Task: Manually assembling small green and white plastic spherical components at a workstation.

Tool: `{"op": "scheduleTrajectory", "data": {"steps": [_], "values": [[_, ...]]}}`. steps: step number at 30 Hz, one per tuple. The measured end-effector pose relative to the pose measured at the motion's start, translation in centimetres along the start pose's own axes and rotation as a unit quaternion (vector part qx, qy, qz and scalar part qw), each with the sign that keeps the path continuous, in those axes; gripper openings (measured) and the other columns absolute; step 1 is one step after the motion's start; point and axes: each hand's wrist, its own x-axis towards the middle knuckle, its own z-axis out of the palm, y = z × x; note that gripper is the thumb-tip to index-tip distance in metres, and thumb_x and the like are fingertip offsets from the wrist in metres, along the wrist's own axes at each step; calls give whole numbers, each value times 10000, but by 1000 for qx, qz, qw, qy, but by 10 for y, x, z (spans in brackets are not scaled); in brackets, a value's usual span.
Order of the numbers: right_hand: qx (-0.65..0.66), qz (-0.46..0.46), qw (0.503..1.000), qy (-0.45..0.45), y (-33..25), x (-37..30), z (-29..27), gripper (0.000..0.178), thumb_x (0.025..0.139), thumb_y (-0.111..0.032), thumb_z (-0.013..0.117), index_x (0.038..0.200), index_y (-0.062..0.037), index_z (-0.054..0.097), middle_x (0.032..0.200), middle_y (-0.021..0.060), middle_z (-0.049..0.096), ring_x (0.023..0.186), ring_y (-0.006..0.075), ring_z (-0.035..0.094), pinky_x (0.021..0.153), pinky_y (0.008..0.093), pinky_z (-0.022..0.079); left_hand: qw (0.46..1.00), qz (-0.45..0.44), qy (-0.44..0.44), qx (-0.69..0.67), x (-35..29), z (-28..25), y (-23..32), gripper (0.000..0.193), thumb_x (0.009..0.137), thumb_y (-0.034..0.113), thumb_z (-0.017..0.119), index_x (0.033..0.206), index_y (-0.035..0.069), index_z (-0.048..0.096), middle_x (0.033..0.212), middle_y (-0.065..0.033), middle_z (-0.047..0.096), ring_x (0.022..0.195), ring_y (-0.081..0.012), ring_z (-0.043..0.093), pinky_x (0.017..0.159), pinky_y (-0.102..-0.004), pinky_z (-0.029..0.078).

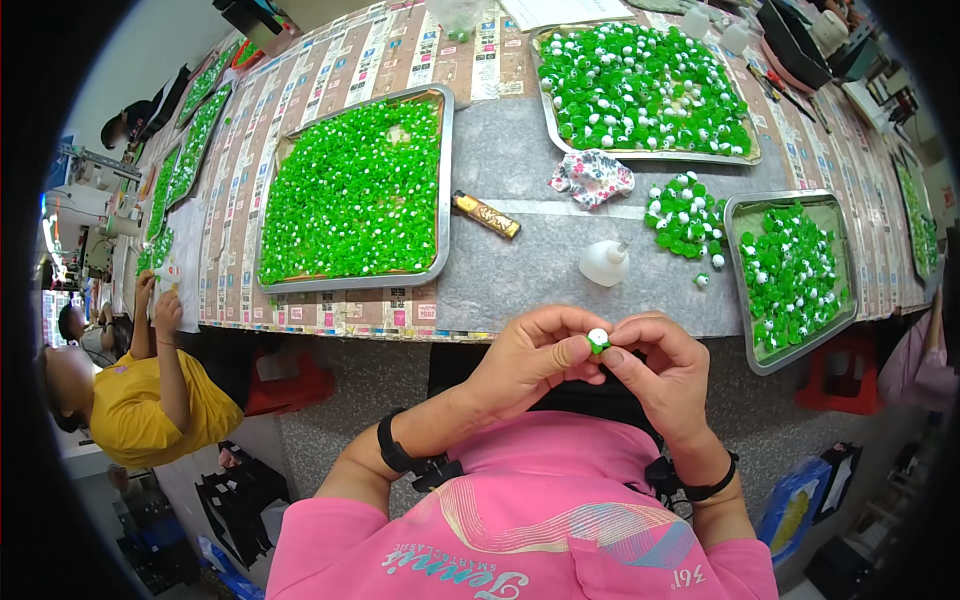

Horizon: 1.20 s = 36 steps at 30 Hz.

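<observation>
Just off the table's front edge, my left hand [532, 358] and my right hand [662, 362] meet in front of my body. Between their fingertips is a small green plastic piece with a white ball [598, 338] on top. Both thumbs and index fingers pinch it, and the fingers hide its lower part. A white squeeze bottle with a thin nozzle [604, 264] stands on the table just beyond my hands. To its right lies a loose pile of green pieces with white balls [688, 218]; a few lie apart from it.
Metal trays hold many green pieces: one at left [446, 190], one at back right [660, 155], a smaller one at right [735, 260] overhanging the edge. A floral cloth [592, 180] and a gold-black stick-shaped packet [487, 215] lie between. A person in yellow [165, 405] works at left.
</observation>
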Motion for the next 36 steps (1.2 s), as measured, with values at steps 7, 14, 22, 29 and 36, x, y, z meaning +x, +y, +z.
{"op": "scheduleTrajectory", "data": {"steps": [7, 14, 22, 29, 36], "values": [[-14, 23, 999, 24, -3, 2, 5, 84, 832, -19, 653, 892, 15, 607, 823, 57, 625, 725, 115, 633, 678, 219, 486, 987, -92, -37, -126, 4, -9, -2, 226, 918, 206, 567, 1055, 26, 555, 905, -47, 586, 816, -123, 587, 759, -296, 541], [-173, -60, 983, 25, -9, 1, 2, 193, 771, -12, 700, 952, -20, 632, 831, 65, 630, 759, 145, 629, 678, 249, 491, 997, -64, -4, -54, 4, -2, 3, 213, 894, 150, 601, 1058, 22, 558, 963, -56, 605, 845, -116, 598, 776, -282, 533], [-177, -104, 979, 12, -6, -2, -7, 182, 746, 18, 703, 918, -23, 658, 877, 85, 637, 787, 169, 628, 684, 258, 490, 979, 102, 15, 175, 3, 4, 3, 225, 810, 6, 673, 1026, -5, 610, 931, -55, 632, 871, -110, 601, 803, -255, 508], [4, 21, 1000, 17, -2, -6, -8, 190, 792, 56, 657, 978, 37, 620, 986, 106, 610, 898, 145, 609, 775, 251, 502, 941, 183, 25, 284, 1, 15, 6, 217, 802, -14, 673, 1017, 1, 651, 949, -81, 619, 865, -123, 608, 774, -243, 506], [35, 23, 999, 4, -3, -6, -8, 224, 754, 73, 684, 962, 36, 611, 1000, 114, 595, 903, 156, 602, 785, 262, 501, 846, 278, -12, 454, 2, 7, 11, 233, 790, -24, 676, 1021, 7, 661, 974, -96, 624, 852, -149, 609, 748, -265, 504]]}}
